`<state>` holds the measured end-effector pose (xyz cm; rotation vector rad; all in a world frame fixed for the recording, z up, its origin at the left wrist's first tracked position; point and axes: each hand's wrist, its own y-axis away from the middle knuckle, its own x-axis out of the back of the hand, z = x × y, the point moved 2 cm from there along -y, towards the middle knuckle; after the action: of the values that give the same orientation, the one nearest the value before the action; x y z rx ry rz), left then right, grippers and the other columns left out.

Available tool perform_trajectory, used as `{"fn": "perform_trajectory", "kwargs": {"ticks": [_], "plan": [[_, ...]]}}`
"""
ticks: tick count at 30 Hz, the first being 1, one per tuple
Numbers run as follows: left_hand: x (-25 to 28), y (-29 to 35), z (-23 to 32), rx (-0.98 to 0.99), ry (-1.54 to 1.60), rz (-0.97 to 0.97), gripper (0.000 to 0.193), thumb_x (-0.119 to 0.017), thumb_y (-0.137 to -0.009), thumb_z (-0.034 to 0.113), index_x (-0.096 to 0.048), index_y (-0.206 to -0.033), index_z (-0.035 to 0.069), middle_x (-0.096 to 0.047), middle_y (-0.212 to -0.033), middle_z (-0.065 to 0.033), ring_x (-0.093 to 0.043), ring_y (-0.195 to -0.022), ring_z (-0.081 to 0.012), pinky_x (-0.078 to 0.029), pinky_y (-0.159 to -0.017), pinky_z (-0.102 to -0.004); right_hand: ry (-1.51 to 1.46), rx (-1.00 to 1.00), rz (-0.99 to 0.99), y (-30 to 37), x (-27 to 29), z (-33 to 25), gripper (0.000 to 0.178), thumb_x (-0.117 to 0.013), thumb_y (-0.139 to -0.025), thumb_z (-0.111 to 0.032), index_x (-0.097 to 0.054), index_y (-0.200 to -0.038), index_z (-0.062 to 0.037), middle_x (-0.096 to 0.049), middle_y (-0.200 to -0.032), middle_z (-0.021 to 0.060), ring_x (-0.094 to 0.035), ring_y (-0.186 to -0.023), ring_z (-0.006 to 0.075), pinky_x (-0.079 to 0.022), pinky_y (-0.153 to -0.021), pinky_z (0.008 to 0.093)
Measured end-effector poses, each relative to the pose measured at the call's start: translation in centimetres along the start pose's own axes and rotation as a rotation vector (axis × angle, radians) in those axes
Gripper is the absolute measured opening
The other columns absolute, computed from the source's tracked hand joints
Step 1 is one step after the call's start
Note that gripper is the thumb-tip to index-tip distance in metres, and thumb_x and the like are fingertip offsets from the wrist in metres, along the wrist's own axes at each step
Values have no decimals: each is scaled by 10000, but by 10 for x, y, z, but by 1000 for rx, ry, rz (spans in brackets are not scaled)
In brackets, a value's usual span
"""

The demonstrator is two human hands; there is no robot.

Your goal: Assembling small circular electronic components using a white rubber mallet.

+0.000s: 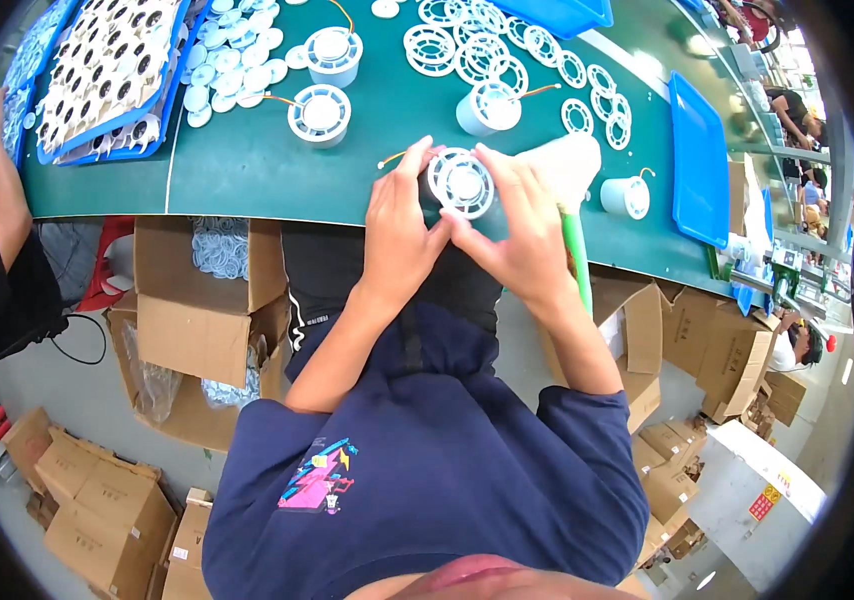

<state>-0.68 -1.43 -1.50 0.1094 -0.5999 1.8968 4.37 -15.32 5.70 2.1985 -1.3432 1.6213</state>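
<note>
Housing, round, pale and slot-faced, is pinched by left hand and right hand.

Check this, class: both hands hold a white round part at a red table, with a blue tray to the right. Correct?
No: the table is green, as the head view shows. The left hand and right hand do hold the white round part.

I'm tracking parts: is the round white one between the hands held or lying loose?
Held: left hand and right hand grip the round white part from both sides. Whether it touches the table, cannot tell.
</note>
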Motion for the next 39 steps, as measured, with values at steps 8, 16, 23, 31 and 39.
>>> {"fn": "perform_trajectory", "kwargs": {"ticks": [8,16,23,31,39], "plan": [[-2,1,-2,-3,-54,38,740,-803,-812,58,-451,-1461,4,-678,-1291,-178,-644,-1175,-376,-473,-1030,-466,14,9,50,-4,-14,6,612,-859,-780,-172,-611,-1291,56,-670,-1187,189,-614,-1081,379,-505,-953,462],[-3,1,-2,-26,-56,34,757,-831,-797,93,-465,-1454,5,-677,-1282,-188,-645,-1168,-386,-476,-1025,-473,39,10,112,2,-18,4,609,-866,-784,-174,-614,-1289,54,-676,-1198,190,-615,-1075,381,-514,-940,454],[-3,1,-3,-37,-67,64,766,-851,-794,132,-475,-1448,1,-673,-1267,-197,-649,-1149,-400,-489,-1003,-476,66,13,85,-2,-18,-2,602,-857,-781,-176,-616,-1282,55,-683,-1199,186,-613,-1066,387,-515,-950,461],[-3,0,-2,-36,-61,52,746,-845,-800,133,-487,-1443,2,-670,-1281,-198,-655,-1127,-401,-493,-988,-468,71,-12,127,-2,-18,-8,582,-858,-730,-96,-641,-1259,13,-704,-1147,166,-644,-1053,375,-519,-935,445],[-3,1,-2,-51,-71,44,737,-841,-801,129,-494,-1441,8,-668,-1286,-189,-657,-1109,-399,-499,-973,-462,133,-50,69,-5,-15,-13,572,-846,-720,-96,-639,-1238,30,-684,-1197,175,-631,-1066,379,-520,-936,443]]}}
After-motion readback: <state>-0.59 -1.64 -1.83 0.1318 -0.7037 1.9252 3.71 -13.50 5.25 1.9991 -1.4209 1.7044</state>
